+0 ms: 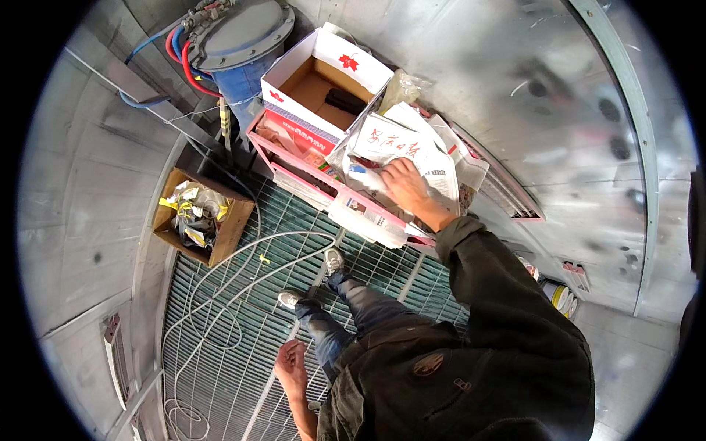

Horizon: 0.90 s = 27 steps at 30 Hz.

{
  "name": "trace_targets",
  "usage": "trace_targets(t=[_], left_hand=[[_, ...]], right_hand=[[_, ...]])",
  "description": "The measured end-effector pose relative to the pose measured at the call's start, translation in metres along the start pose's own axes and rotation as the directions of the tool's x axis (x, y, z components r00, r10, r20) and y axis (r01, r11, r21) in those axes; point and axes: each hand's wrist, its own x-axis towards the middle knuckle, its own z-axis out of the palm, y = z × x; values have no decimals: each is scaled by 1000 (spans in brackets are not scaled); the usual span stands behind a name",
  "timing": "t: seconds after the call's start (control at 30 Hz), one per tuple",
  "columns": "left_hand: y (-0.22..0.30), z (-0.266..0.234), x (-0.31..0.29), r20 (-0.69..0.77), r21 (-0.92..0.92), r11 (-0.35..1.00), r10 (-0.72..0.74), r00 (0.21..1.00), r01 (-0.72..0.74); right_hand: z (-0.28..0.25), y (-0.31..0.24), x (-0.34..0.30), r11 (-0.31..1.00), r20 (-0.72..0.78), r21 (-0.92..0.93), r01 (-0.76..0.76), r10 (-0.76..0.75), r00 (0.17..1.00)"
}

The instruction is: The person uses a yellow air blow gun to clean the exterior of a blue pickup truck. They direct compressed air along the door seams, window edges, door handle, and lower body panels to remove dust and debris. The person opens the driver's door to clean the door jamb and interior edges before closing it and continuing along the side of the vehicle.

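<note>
A stack of newspapers [440,173] lies on top of the pink-framed rack, its sheets loose and overlapping. My right hand [404,185] reaches onto it, fingers bent and gripping the paper near the left side of the top sheets. Just left of those fingers, a small dark red patch shows; I cannot tell whether it is print or an object. My left hand [292,364] hangs low beside my leg, away from the rack. Its fingers curl in loosely, and nothing shows in them.
A white and red carton [294,81] with a dark item inside stands beside the newspapers. Behind it is a blue lidded tank [246,81] with hoses. A cardboard box of scraps [229,234] sits on the grated floor [287,253], near a loose grey hose [209,303]. Metal walls surround me.
</note>
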Motion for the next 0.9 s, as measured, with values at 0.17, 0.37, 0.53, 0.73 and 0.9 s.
trace_targets(t=[0.17,0.37,0.53,0.73,0.9], left_hand=[[-9,5,7,-7,-14,1000,-19,1000,19],[11,8,11,14,14,1000,-7,1000,6],[14,2,9,-7,-30,999,-22,1000,21],[8,3,12,-5,-3,1000,-28,1000,28],[9,2,22,40,-15,1000,4,999,-3]], right_hand=[[-21,44,-7,975,-10,161,-153,157,988],[-29,56,-12,897,36,282,-340,344,938],[-26,41,-15,918,30,277,-283,286,958],[-30,1,-36,908,35,408,-97,91,995],[-71,-18,-40,860,-382,504,-78,303,873]])
